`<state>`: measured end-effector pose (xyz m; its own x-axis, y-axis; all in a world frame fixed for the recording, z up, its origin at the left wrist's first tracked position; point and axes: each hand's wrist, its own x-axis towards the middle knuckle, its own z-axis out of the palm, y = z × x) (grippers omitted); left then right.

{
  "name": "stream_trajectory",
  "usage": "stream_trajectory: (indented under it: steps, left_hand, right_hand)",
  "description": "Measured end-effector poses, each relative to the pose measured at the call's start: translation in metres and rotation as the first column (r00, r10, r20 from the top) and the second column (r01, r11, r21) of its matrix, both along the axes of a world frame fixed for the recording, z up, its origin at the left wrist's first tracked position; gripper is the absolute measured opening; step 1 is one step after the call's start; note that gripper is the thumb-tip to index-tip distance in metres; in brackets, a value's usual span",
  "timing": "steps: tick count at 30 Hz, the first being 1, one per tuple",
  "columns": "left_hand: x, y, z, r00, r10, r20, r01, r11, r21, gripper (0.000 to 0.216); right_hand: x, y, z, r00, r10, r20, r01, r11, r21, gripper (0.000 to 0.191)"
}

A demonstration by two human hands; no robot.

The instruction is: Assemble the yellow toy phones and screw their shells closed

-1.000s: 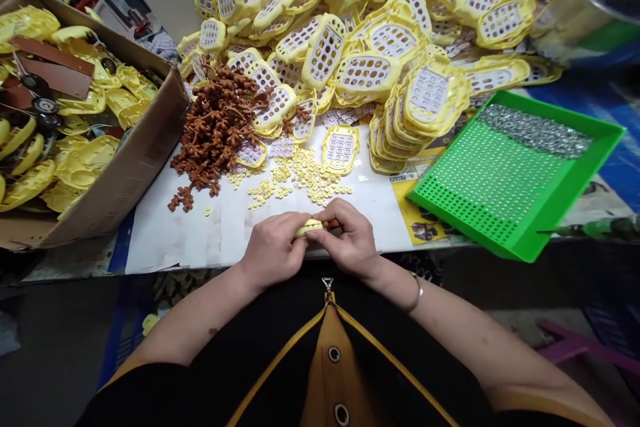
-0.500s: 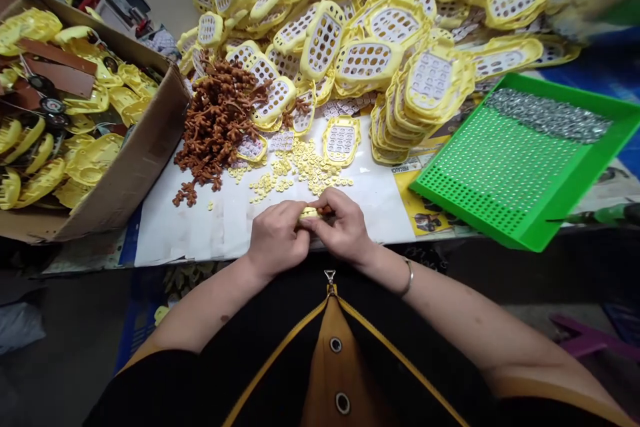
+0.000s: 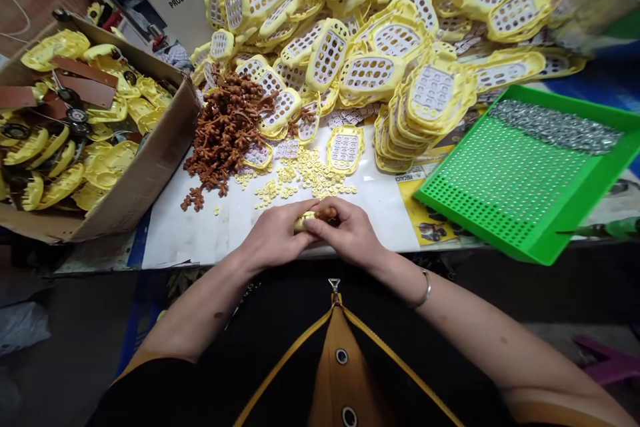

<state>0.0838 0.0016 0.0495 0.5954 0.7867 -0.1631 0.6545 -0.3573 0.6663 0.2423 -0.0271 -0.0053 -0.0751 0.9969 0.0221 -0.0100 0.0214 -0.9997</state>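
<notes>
My left hand (image 3: 277,237) and my right hand (image 3: 350,235) meet at the near edge of the white sheet (image 3: 210,227), fingers closed together on a small yellow plastic piece (image 3: 303,221). A brown rubbery bit (image 3: 327,213) shows between my right fingers, against that piece. Just beyond my hands lie several tiny yellow buttons (image 3: 305,177) and one yellow perforated keypad frame (image 3: 345,147). A heap of brown rubber parts (image 3: 225,130) lies further left.
A big pile of yellow keypad frames (image 3: 380,47) fills the back of the table. A cardboard box (image 3: 145,173) of yellow shells stands at left. A green perforated tray (image 3: 515,173) with metal bits along its far side sits at right.
My hands stay together on the yellow piece, fingers shifting slightly. The brown bit shows more plainly now. The view has shifted a little.
</notes>
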Motion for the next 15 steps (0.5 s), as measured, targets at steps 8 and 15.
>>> stream_trajectory:
  steps: [8,15]
  left_hand:
    - [-0.007,0.041,-0.008,0.985,-0.082,0.154,0.126,0.944,-0.303,0.044]
    - [0.000,-0.025,-0.001,1.000,-0.005,-0.026,0.008,0.991,0.135,0.049]
  right_hand:
    - [0.000,0.024,-0.007,0.992,0.040,-0.122,-0.065,0.974,-0.217,0.043]
    - [0.001,-0.014,-0.004,0.998,0.059,0.020,-0.059,0.998,0.027,0.024]
